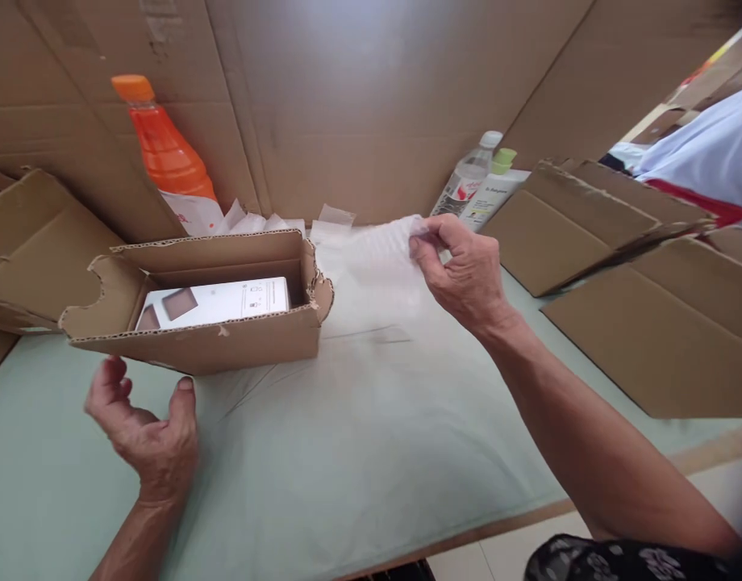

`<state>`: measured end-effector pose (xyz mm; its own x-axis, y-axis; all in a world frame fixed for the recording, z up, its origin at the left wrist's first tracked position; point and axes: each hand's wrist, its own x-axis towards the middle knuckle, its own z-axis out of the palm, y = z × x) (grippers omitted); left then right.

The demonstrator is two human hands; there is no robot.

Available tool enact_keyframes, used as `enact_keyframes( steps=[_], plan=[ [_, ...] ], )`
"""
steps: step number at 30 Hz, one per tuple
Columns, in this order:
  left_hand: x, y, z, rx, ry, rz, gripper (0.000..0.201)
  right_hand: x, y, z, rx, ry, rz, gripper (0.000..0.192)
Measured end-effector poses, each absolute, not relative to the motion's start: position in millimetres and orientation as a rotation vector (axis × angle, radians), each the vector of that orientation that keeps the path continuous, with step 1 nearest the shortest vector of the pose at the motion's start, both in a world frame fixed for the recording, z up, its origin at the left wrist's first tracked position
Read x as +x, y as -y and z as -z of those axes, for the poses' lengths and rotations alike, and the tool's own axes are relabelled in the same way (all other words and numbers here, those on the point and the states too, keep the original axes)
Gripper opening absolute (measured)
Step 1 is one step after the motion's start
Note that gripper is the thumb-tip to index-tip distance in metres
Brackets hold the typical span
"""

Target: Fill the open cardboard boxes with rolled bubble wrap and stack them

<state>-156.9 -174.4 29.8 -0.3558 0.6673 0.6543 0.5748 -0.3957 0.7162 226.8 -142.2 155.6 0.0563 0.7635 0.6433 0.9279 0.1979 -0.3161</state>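
An open cardboard box point(262, 349) stands on the left of the table. Inside lies a white printed box point(226, 303) with dark pictures on its top. Just in front of the cardboard box is my left hand point(147, 428), palm up, with thumb and fingers spread and nothing in it. My right hand point(461, 274) pinches the edge of a thin translucent sheet point(383, 246), which looks like bubble wrap. The sheet hangs to the right of the cardboard box, above the table, and is partly blurred.
Behind the box stand an orange bottle point(168, 153) and white sheets point(250, 219). A clear bottle point(468, 177) and a white tube point(492, 198) lean at the back right. Folded cardboard boxes point(667, 331) lie right, more cardboard point(38, 242) left. A person's pale clothing point(710, 145) shows far right.
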Motion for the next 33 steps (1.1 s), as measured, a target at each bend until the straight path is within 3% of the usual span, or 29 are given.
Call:
enact_keyframes(
  steps=[2, 5, 9, 13, 18, 21, 24, 29, 33],
  plan=[
    [-147.8, 193.3, -42.6, 1.926, -1.523, -1.955, 0.082, 215.7, 171.2, -172.4, -1.673, 1.887, 0.183, 0.016],
    [-115.0, 237.4, -62.1, 2.078, -1.235, -1.688, 0.08, 190.1, 201.4, -186.1, -1.817, 2.255, -0.015, 0.019],
    [-55.1, 290.8, -66.4, 2.076, -1.086, -1.291, 0.107, 152.7, 231.7, -188.9, -1.81, 2.75, -0.319, 0.025],
    [-26.9, 300.5, -49.2, 1.902, -1.059, -1.113, 0.074, 147.5, 261.2, -177.7, -1.584, 2.891, -0.607, 0.01],
    [-49.7, 284.4, -50.1, 1.138, -1.175, -0.856, 0.055, 192.9, 273.4, -147.4, -1.624, 2.742, -0.914, 0.018],
    [-63.8, 277.9, -58.0, 0.701, -1.103, -0.867, 0.059, 222.3, 256.8, -133.1, -1.679, 2.557, -1.087, 0.015],
    [-68.1, 278.8, -61.7, 0.473, -1.024, -0.79, 0.076, 238.0, 219.9, -127.7, -1.727, 2.42, -0.87, 0.018],
    [-69.7, 296.2, -64.7, 0.298, -1.057, -0.813, 0.077, 215.4, 167.8, -127.0, -1.679, 2.068, 0.042, 0.034],
    [-83.7, 310.6, -66.4, 0.253, -1.053, -0.851, 0.083, 188.9, 197.7, -106.2, -1.555, 2.075, 0.092, 0.027]
  ],
)
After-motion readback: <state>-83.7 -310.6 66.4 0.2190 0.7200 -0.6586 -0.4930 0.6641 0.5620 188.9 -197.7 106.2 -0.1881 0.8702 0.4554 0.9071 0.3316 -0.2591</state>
